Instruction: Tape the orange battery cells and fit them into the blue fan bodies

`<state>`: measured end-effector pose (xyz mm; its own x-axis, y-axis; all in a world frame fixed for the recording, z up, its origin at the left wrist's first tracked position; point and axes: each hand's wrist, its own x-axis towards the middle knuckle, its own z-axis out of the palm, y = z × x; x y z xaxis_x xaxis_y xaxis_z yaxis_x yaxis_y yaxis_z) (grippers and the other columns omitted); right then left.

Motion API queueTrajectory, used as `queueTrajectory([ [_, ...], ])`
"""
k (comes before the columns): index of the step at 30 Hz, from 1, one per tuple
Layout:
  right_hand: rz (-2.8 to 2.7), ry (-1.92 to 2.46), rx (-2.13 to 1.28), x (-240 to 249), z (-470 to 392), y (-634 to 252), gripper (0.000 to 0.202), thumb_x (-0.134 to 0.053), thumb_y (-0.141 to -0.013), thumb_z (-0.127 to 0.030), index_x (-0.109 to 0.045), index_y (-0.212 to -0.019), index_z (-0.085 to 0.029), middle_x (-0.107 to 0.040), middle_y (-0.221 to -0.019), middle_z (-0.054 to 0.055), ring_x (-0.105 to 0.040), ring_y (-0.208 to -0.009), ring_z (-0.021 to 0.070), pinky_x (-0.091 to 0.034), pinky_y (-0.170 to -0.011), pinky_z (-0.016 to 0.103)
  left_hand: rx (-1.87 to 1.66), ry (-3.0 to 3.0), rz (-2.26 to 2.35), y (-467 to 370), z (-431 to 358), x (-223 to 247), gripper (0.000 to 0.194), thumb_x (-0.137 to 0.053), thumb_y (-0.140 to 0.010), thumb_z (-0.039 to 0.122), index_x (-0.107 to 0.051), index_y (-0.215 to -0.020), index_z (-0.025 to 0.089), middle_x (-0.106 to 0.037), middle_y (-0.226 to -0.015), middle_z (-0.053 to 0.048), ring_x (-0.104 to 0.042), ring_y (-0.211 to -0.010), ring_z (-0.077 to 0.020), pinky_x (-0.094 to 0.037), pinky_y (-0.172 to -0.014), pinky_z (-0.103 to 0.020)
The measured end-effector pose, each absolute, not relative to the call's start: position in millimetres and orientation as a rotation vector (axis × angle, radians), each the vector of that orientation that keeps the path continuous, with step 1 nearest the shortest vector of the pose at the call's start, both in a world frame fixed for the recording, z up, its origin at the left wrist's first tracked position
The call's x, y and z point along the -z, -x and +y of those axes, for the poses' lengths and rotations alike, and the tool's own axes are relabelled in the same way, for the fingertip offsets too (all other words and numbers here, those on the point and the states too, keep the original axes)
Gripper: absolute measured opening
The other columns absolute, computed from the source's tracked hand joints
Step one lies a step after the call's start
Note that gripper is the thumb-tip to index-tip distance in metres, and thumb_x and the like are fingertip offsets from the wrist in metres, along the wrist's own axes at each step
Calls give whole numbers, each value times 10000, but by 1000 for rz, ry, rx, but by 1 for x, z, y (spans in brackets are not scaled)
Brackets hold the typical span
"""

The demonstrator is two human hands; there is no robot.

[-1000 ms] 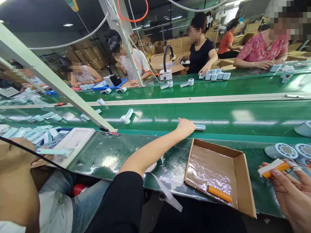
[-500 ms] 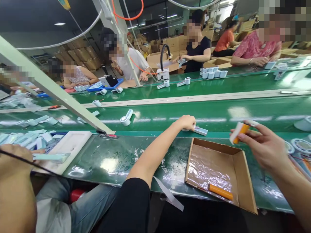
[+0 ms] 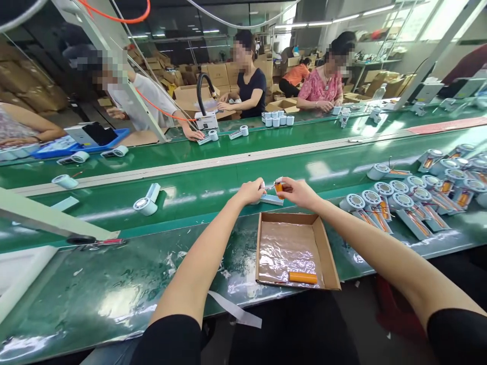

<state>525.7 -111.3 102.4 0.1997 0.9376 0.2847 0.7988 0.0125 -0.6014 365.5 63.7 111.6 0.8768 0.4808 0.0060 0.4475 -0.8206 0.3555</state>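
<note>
So your left hand (image 3: 251, 192) is gripping the left end of a light-blue piece (image 3: 272, 199), which is sitting on the green belt (image 3: 205, 177) just beyond the far edge of the cardboard tray (image 3: 327, 253). Its long axis is running roughly left to right along that edge, and your fingers are hiding the left end. Your right hand (image 3: 300, 192) is pinching an orange cylinder (image 3: 279, 188), also just past the tray's far edge. The cylinder is hovering near the open stretch of the light-blue piece, so your right hand is the nearer one to that free right end, tbh. A thin wire (image 3: 271, 187) is showing between your hands, but I can't tell what it's joining.

Surface-wise, the belt is looking flat and shiny, and the counter (image 3: 144, 284) is carrying some scraps left of the tray. A second orange cylinder (image 3: 303, 277) is lying inside the tray by its near edge. Right of the tray, a bunch of round-headed units (image 3: 400, 199) is crowding the belt side, while a lone unit (image 3: 145, 206) is sitting well off to its left.
</note>
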Motion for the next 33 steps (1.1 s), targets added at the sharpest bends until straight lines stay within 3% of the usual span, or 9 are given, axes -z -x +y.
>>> queueTrajectory([
  [4, -1795, 1945, -177, -110, -100, -527, 286, -675, -946, -314, -632, -1222, -253, -789, -1007, 26, -745, -931, 229, -523, -815, 295, -210, -2646, 750, -373, 61, -108, 191, -489, -976, 228, -593, -1117, 304, -781, -1052, 24, -710, -1035, -214, -479, -855, -293],
  [8, -1987, 2096, -113, -120, -99, -525, 178, -719, -922, -298, -666, -1088, -261, -765, -921, 20, -709, -861, 232, -417, -719, 263, -254, -2624, 831, -386, 57, -107, 232, -460, -977, 221, -595, -1151, 296, -772, -1059, -13, -704, -1047, -246, -479, -874, -327],
  [11, -2068, 2211, -83, -123, -101, -523, 194, -717, -935, -322, -672, -1115, -270, -753, -881, 25, -698, -826, 238, -378, -680, 260, -259, -2611, 868, -396, 54, -107, 226, -474, -975, 233, -605, -1151, 286, -766, -1049, -37, -700, -1042, -254, -479, -881, -337],
  [19, -2095, 2415, -6, -126, -96, -511, 362, -467, -1074, -484, -672, -1276, -264, -772, -1049, 117, -726, -973, 303, -476, -771, 316, -303, -2487, 1109, -412, 46, -104, 249, -505, -955, 255, -595, -1184, 289, -744, -1136, -100, -702, -1079, -285, -494, -845, -359],
  [23, -2141, 2468, -63, -127, -82, -507, 381, -490, -1046, -443, -705, -1307, -266, -771, -1130, 144, -730, -1035, 324, -523, -831, 362, -305, -2386, 1242, -423, 45, -99, 326, -506, -921, 217, -569, -1236, 270, -730, -1178, -158, -711, -1094, -328, -504, -823, -399],
  [33, -2182, 2586, -150, -142, -86, -504, 429, -599, -951, -345, -712, -1361, -280, -758, -1213, 164, -724, -1097, 350, -560, -870, 426, -318, -2296, 1255, -436, 41, -102, 365, -591, -903, 229, -544, -1262, 281, -718, -1250, -152, -701, -1162, -291, -506, -880, -390],
])
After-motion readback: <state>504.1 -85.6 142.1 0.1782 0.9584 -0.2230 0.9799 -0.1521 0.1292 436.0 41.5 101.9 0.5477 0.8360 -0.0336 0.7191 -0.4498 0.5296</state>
